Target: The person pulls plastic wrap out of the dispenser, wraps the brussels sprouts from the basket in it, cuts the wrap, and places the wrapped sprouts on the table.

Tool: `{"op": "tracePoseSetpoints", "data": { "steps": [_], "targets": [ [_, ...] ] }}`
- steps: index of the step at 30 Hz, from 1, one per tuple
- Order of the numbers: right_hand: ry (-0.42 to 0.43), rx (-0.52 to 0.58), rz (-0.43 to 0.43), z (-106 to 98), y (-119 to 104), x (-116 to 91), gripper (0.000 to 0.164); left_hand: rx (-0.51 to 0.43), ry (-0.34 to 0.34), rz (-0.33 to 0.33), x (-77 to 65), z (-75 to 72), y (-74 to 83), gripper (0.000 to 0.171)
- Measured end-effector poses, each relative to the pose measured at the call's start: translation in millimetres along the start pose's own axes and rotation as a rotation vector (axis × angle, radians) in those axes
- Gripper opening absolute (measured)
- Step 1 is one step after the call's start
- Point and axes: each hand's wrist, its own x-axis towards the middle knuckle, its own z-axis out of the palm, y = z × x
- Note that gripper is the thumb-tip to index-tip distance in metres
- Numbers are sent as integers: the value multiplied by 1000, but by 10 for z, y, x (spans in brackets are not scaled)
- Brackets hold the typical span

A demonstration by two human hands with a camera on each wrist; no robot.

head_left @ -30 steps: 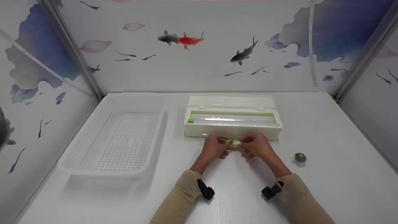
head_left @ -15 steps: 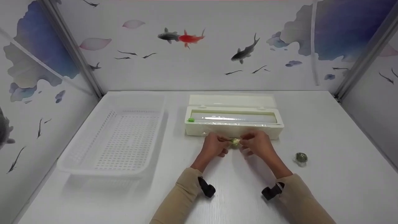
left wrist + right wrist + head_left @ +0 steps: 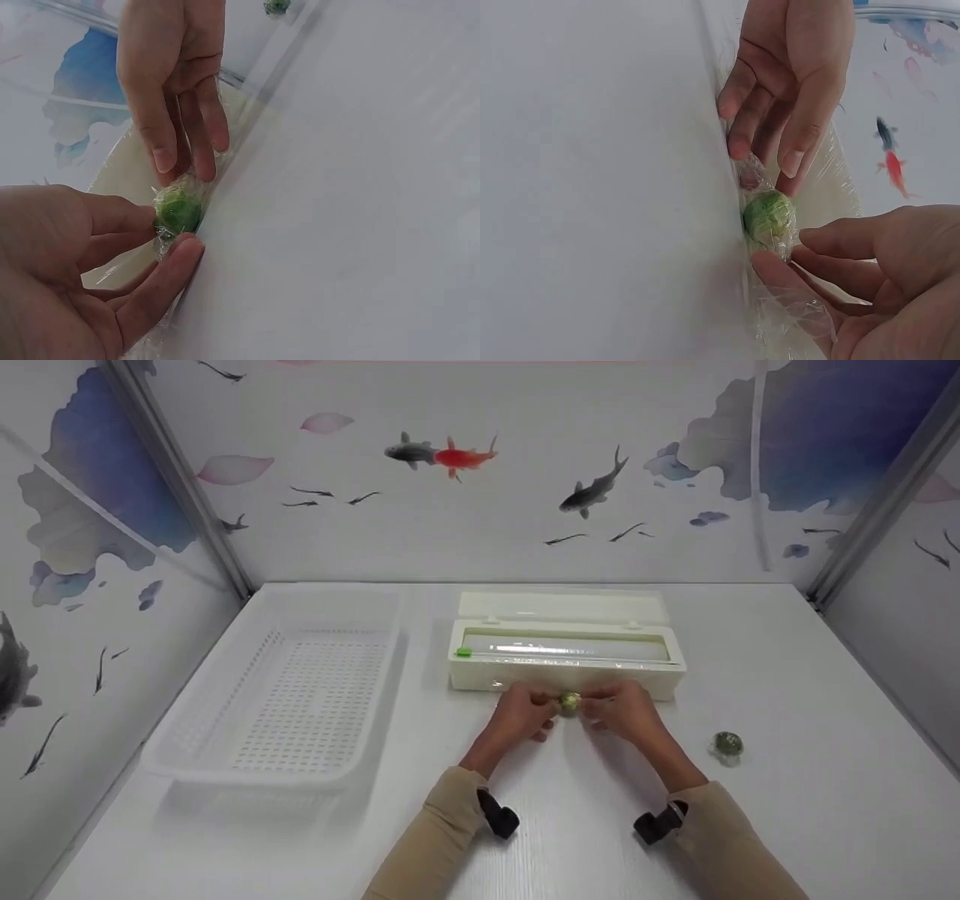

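A Brussels sprout (image 3: 570,704) wrapped in clear cling film sits between the two hands, in front of a cling film dispenser (image 3: 566,679). My left hand (image 3: 520,711) pinches the wrapped sprout on its left side, thumb and fingertips curled around the film. From the other side my right hand (image 3: 621,709) pinches the film close against the sprout. In the left wrist view, gathered film shows around the green sprout (image 3: 178,210). The right wrist view shows loose film (image 3: 802,311) lying over the right fingers. A second wrapped sprout (image 3: 727,744) lies on the table to the right.
A white perforated plastic basket (image 3: 274,780) stands at the left of the white table (image 3: 577,847). The dispenser's lid (image 3: 562,605) is raised at the back, and a green slider (image 3: 464,652) sits at its left end. Printed panels enclose the table.
Both hands stay in nearly the same place, with small finger movements at the film. The sprout now shows more plainly between them. The second sprout has not moved on the table.
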Motion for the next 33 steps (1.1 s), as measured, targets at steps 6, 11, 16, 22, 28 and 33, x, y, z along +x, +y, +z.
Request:
{"op": "tracePoseSetpoints", "data": {
  "steps": [6,11,16,22,28,33],
  "targets": [
    [-91,12,-9,-178,-80,-84,35,53,25,-13,-111,-53,76,26],
    [-124,-29,-57,-365,-214,-174,40,128,159,38,-252,-261,158,18],
    [-149,-80,-109,-420,-333,-172,38,171,362,60,-382,-522,141,16],
    [-98,-188,-195,-319,-558,-81,31,261,585,43,-406,-683,119,20],
    [-105,-183,-266,-43,-784,57,27,193,530,32,-317,-776,66,57],
    [-190,-110,-289,141,-905,173,29,148,375,43,-227,-888,-11,87]
  ]
}}
